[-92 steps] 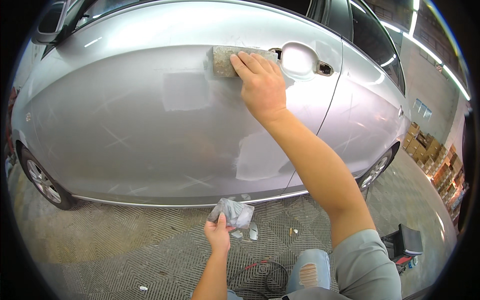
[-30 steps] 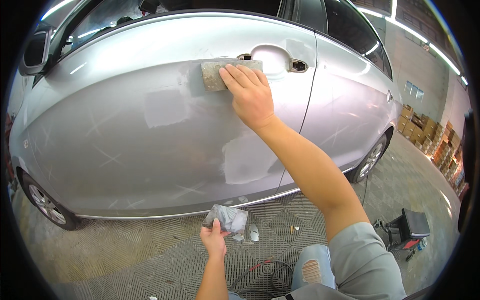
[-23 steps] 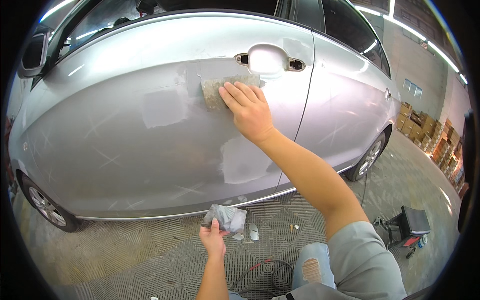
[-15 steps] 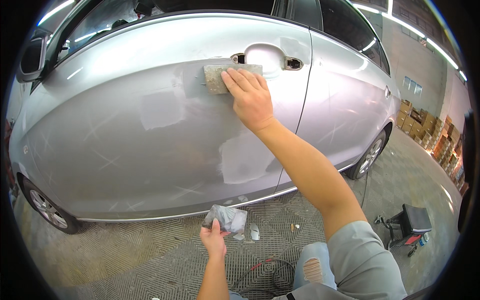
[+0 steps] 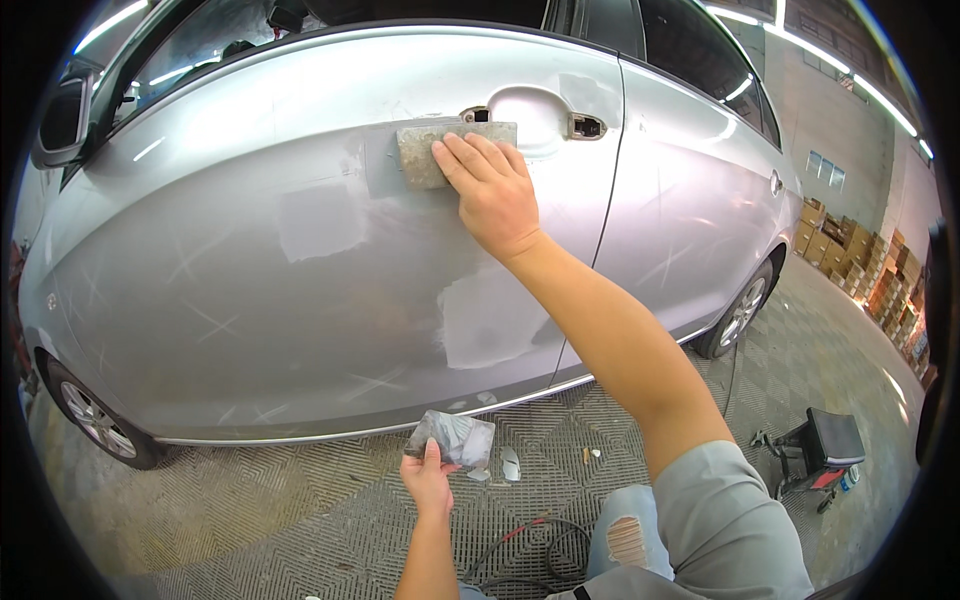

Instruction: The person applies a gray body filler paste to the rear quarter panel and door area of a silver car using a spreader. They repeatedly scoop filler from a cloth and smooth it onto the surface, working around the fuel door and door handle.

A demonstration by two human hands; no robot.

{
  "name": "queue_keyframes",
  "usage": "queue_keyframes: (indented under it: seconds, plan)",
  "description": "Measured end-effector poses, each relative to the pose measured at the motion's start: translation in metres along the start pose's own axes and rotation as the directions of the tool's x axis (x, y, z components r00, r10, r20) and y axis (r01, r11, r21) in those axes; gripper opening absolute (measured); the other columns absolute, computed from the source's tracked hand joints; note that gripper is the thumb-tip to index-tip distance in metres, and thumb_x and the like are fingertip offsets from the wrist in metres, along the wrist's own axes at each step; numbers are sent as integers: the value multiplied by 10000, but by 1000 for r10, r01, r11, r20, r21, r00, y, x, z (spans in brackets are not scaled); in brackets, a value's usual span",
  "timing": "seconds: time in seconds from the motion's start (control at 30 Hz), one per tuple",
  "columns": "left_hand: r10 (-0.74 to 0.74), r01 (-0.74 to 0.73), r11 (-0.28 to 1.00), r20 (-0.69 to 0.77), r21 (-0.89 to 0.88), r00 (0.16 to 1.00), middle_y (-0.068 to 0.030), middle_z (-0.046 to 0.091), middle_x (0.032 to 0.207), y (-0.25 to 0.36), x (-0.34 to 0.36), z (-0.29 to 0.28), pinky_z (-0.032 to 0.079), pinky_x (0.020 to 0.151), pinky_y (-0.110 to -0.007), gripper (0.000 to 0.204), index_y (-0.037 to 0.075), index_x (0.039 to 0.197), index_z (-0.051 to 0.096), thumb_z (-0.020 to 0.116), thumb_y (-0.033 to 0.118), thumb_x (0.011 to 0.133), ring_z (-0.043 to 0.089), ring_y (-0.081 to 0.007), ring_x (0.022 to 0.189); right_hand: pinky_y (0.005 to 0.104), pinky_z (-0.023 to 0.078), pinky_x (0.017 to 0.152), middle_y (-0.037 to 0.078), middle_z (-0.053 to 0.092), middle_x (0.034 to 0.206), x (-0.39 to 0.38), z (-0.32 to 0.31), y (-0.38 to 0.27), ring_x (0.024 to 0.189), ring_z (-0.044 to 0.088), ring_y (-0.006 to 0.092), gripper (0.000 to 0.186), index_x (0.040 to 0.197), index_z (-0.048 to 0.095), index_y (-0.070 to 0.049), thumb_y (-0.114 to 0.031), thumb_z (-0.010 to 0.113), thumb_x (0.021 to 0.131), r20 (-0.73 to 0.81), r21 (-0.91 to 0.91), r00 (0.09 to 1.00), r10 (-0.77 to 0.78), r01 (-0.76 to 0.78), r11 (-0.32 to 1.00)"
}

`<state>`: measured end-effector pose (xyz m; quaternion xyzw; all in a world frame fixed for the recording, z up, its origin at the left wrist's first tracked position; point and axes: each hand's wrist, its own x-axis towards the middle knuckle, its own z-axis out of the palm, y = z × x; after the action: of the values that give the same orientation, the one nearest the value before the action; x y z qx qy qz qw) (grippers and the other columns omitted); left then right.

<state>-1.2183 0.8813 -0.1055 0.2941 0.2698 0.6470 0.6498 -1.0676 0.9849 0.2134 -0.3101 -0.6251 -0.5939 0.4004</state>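
My right hand [image 5: 490, 195] presses a rectangular, stained flat spreader [image 5: 420, 158] against the silver car door [image 5: 250, 300], just below and left of the door-handle recess [image 5: 530, 122], with its fingers on the spreader. The recess has dark openings at both ends, and no handle shows in it. My left hand [image 5: 430, 480] holds a square plate [image 5: 466, 438] smeared with grey and whitish paste, low by the sill. Dull grey patches [image 5: 320, 225] and scratched cross marks [image 5: 212, 322] show on the door panel.
A grated floor mat [image 5: 300, 510] lies under me, with loose scraps [image 5: 510, 463] and a coiled hose [image 5: 550, 545]. A black wheeled stool [image 5: 830, 440] stands at right. Stacked cardboard boxes [image 5: 850, 250] line the back right wall. Wheels [image 5: 95, 415] and a side mirror [image 5: 63, 122] frame the door.
My right hand and spreader moved left from their earliest spot, briefly dipped, then rose, and sit slightly further left now. The view has shifted, showing more of the stool. Both holds are unchanged.
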Motion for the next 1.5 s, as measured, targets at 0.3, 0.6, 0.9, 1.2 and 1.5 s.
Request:
queue_keyframes:
  seconds: [0.3, 0.6, 0.9, 1.2, 1.5]
  plan:
    - [-26, 26, 1000, -14, 12, 1000, -91, 624, 909, 0, 1, -2, 541, 504, -285, 143, 8, 1007, 548, 530, 98, 898, 623, -163, 692, 354, 405, 842, 57, 585, 1086, -25, -18, -5, 1005, 529, 213, 321, 1031, 616, -47, -18, 537, 722, 12, 11, 1000, 9, -9, 1000]
    - [-15, 15, 1000, -21, 27, 1000, -91, 624, 898, 0, 1, -1, 540, 500, -280, 140, 9, 1004, 551, 530, 99, 898, 621, -162, 684, 348, 422, 829, 47, 613, 1069, -25, -12, -6, 967, 565, 215, 373, 1035, 631, -70, 27, 533, 689, -5, 1, 1000, 19, -19, 1000]
    - [-30, 31, 999, -32, 43, 999, -95, 625, 898, 1, -1, 2, 536, 499, -277, 141, 5, 999, 549, 535, 100, 895, 620, -160, 677, 345, 423, 827, 51, 617, 1058, -18, -15, 12, 975, 565, 219, 370, 1039, 626, -61, 28, 543, 689, 24, 5, 999, 33, -33, 999]
    - [-29, 30, 999, -27, 43, 999, -95, 624, 896, 0, 0, -1, 530, 482, -277, 143, 3, 1000, 541, 528, 105, 899, 618, -160, 669, 353, 421, 835, 44, 603, 1085, -46, -37, 1, 991, 557, 213, 367, 1032, 624, -59, 24, 545, 683, 70, 67, 997, -25, 20, 998]
    - [0, 1, 997, -15, 71, 1000, -85, 632, 888, -1, 0, -2, 542, 481, -273, 143, 29, 1008, 537, 519, 129, 907, 632, -158, 663, 343, 413, 843, 43, 609, 1080, -48, -28, 6, 988, 562, 210, 398, 1055, 624, -75, 29, 539, 680, 66, 2, 998, 19, -19, 1000]
